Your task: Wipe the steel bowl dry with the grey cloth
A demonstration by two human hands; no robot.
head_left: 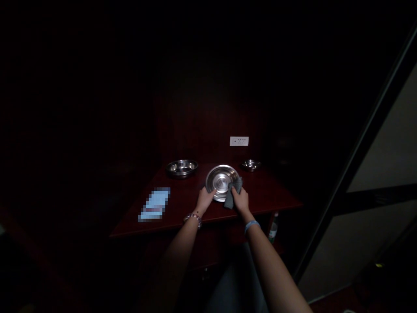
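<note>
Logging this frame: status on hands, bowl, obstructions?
Left hand gripping bowl; right hand pressing cloth to its rim. Nothing visible blocking either.

On the dark red tabletop (pixel 185 206), a wide steel bowl (pixel 181 173) sits beyond the left fingers (pixel 212 194), to their left; a pixelated pale-blue patch (pixel 155 204) shows well left of them. Beyond the right fingers (pixel 233 191), to their right, rests a small steel dish (pixel 251 164), with a white socket panel (pixel 239 141) higher up. A bottle (pixel 273 229) stands lower right of them, below tabletop level.
</note>
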